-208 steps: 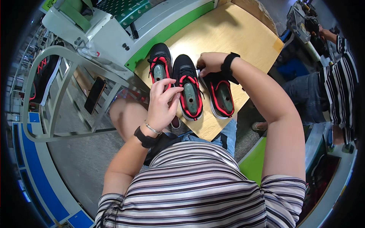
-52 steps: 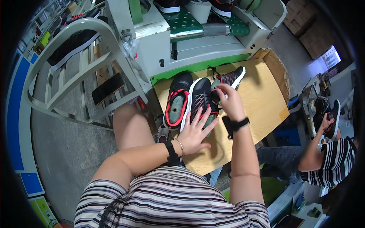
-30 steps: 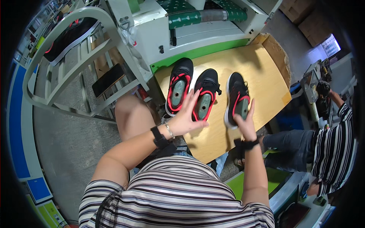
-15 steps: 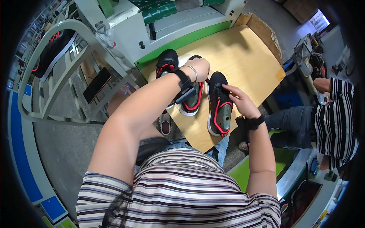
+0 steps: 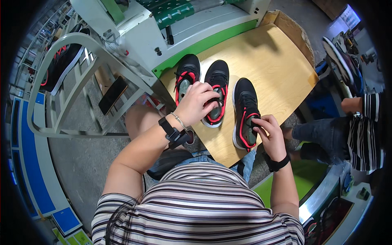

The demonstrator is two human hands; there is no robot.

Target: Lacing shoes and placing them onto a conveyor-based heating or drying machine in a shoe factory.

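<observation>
Black with red trim, 3 sports shoes lie side by side on the pale wooden worktop point(image 5: 269, 61), toes pointing toward 12 o'clock. The right shoe point(image 5: 244, 110) is the nearest to the front edge: its heel sits just at the edge at 6 o'clock. The right hand point(image 5: 270, 132) is closed on the collar of this shoe, with the fingertips curled into the opening where a grey insole shows. The middle shoe point(image 5: 216, 94) lies just beside it at 9 o'clock. The left hand point(image 5: 196, 104) covers its heel part, fingers bent and pressing down into the opening; how firm the grip is, I cannot tell. The left shoe point(image 5: 185, 77) touches the middle one and is held by no hand.

The first risk, in my judgement, is the right shoe. Its heel is so close to the edge that a pull toward the body could slide it off onto the lap or the floor. The second risk is the insole: pushed with bent fingers, it may fold or sit crooked under the collar. The left shoe could also be pushed by the left wrist toward the green and white machine point(image 5: 179, 24) at 12 o'clock.

At 3 o'clock another person in a striped sleeve point(image 5: 365, 130) sits near the worktop corner, well apart from the shoes.
</observation>
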